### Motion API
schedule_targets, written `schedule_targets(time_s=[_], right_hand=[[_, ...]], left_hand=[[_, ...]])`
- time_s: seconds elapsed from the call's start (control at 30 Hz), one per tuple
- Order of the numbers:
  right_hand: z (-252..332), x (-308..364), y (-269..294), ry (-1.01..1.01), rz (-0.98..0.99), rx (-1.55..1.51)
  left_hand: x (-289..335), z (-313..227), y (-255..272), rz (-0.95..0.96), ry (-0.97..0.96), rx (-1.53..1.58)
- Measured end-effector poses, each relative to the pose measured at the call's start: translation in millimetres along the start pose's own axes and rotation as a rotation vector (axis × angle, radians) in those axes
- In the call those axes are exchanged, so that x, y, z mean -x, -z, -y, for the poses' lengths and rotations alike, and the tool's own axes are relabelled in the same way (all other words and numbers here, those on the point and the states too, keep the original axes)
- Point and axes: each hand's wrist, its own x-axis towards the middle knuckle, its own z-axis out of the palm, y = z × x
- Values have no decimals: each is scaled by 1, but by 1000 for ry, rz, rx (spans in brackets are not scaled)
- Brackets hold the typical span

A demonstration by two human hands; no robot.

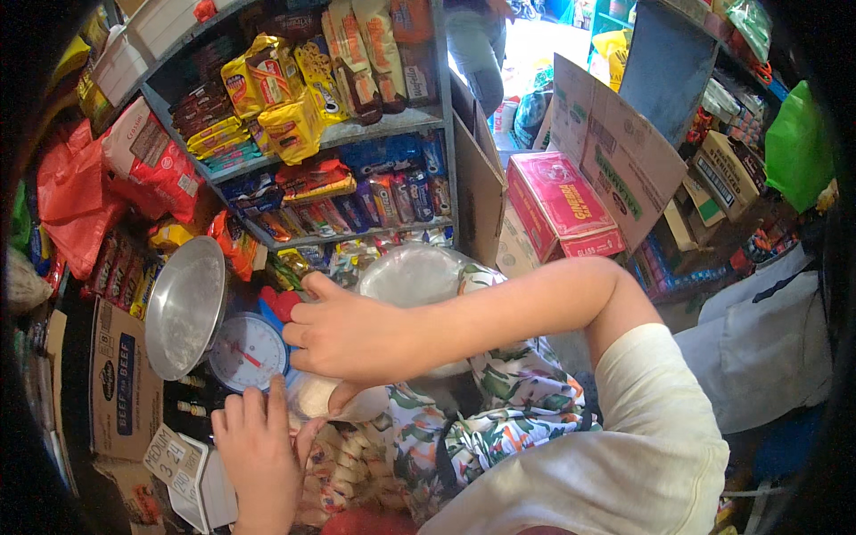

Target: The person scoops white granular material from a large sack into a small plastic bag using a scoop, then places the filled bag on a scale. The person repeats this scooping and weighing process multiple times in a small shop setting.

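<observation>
My right hand [352, 330] reaches across from the right, its fingers curled and its thumb against a clear plastic bag [361, 406] with pale, grain-like stuff in it. Just below and to the left, my left hand [259, 450] has its fingers stretched and its thumb apart, close to the bag. Beyond it stands a blue dial scale [250, 350] with a white face and a red needle. A round metal pan [185, 308] tilts at the scale's upper left. Behind my right forearm is a wide metal basin [412, 275], partly hidden.
Shelves of packaged snacks [294, 125] rise ahead. A red carton [566, 203] and an open cardboard box [615, 160] stand to the right. At left are a brown carton [125, 379] and a white handwritten sign [192, 481]. A person's legs [477, 53] show near the doorway.
</observation>
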Motion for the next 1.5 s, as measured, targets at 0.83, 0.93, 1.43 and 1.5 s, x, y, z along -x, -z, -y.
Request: schedule_targets(time_s=[0.83,0.93,1.43,1.5], right_hand=[[-47,-60,49,-165,387,-368],[-34,-34,56,-75,606,-54],[-41,-13,-52,-175,-186,-1259],[-24,-14,-72,-321,-235,-1965]], left_hand=[[-56,0,-42,-334,392,1556],[-33,-14,-21,-247,40,482],[-2,7,-89,-542,461,1671],[-1,3,-104,-647,449,2182]])
